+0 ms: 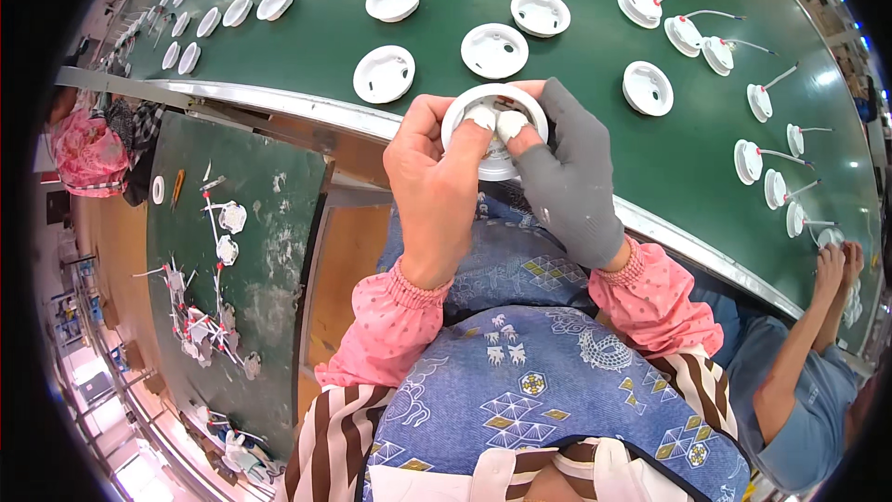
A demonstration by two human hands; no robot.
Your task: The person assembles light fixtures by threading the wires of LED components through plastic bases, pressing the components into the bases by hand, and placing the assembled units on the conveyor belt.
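Between my two hands is a round white lamp housing (497,167), held in front of me at the near edge of the green bench. My left hand (432,177) is bare, apart from a white covering on the thumb tip, and grips the housing's left side. Around the right side closes my right hand (571,177), in a grey glove with a white thumb tip. Both thumbs press into the housing's open middle, and the other fingers wrap behind it. What lies under the thumbs is mostly hidden.
Several white housings stand on the green bench (576,65), some with cables sticking up (641,7). A metal rail (279,102) edges it. A lower green table (269,270) at left carries wired white parts (232,217) and an orange cutter (177,188). At right, a co-worker's hands (836,265) handle parts.
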